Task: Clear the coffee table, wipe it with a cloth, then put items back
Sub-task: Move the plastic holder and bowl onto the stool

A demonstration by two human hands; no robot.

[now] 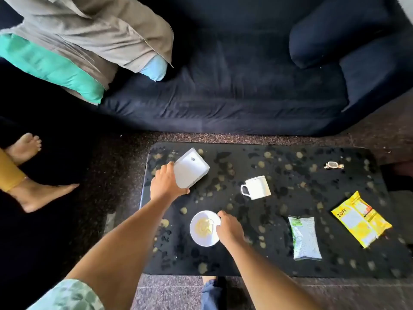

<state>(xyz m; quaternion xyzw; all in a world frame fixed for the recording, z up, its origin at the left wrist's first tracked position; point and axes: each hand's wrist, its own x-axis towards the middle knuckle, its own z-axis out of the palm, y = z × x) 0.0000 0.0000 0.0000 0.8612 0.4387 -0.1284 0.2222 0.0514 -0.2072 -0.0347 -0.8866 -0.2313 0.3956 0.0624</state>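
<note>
left hand [166,183] grips the white box [192,170], tipped up at the coffee table's [290,267] far-left corner; right hand [229,228] pinches the plate [201,240] rim, yellow crumbs inside; mug [257,187] handle points left.

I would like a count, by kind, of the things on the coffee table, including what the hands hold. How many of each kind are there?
white box: 1
mug: 1
plate: 1
watch: 1
packets: 2, the yellow packet and the green packet
Total: 6
</note>
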